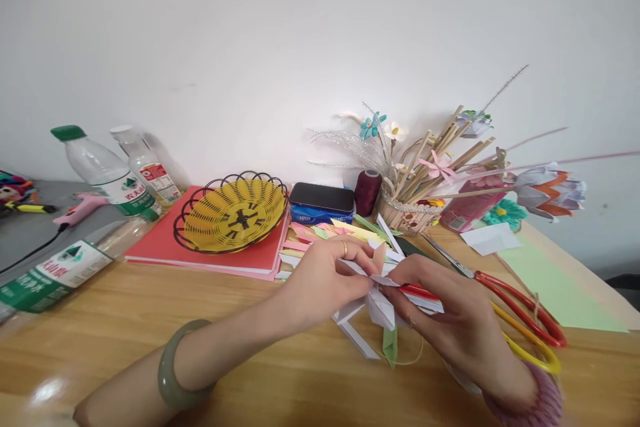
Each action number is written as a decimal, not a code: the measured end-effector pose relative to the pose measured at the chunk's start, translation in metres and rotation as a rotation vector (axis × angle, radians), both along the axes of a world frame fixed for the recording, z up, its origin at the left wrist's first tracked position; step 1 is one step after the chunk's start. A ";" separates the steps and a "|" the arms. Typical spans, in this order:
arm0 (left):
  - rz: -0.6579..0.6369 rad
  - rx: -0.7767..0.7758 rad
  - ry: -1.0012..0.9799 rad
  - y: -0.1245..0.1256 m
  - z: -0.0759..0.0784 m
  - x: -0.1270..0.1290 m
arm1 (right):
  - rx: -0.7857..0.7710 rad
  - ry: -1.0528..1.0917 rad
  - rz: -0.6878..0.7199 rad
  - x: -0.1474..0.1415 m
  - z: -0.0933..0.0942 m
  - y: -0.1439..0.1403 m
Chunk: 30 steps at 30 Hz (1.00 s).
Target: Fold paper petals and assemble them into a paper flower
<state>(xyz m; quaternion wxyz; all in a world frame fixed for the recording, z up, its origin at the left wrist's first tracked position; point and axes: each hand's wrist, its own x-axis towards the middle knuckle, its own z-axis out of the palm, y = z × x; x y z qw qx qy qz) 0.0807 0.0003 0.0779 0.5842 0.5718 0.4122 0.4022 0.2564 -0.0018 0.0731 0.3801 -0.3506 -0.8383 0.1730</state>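
Observation:
Between my two hands is a folded white paper flower [381,310] with a bit of peach paper in it. My left hand [330,273], with a ring and a green bangle, pinches its left side. The thumb and fingers of my right hand [450,313] close on a white petal at its right. Behind and below the hands lies a pile of folded paper strips [320,237] in white, pink, yellow and green. My fingers hide part of the flower.
A yellow woven basket [235,217] sits on red paper [155,240]. A phone [321,197] rests on a blue pack. Red-handled scissors [520,303] lie at right, near green paper [565,287]. Behind stands a holder [410,213] of sticks and flowers. Plastic bottles [123,187] are at left.

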 end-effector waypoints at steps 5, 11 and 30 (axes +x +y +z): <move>-0.072 -0.164 -0.172 0.001 0.010 -0.002 | 0.134 0.082 0.041 0.005 -0.002 0.000; -0.166 -0.395 -0.238 0.003 0.012 -0.007 | 0.237 0.121 0.054 0.004 -0.005 0.001; 0.036 0.011 -0.247 0.006 -0.001 0.006 | -0.408 0.203 -0.148 -0.003 0.001 -0.004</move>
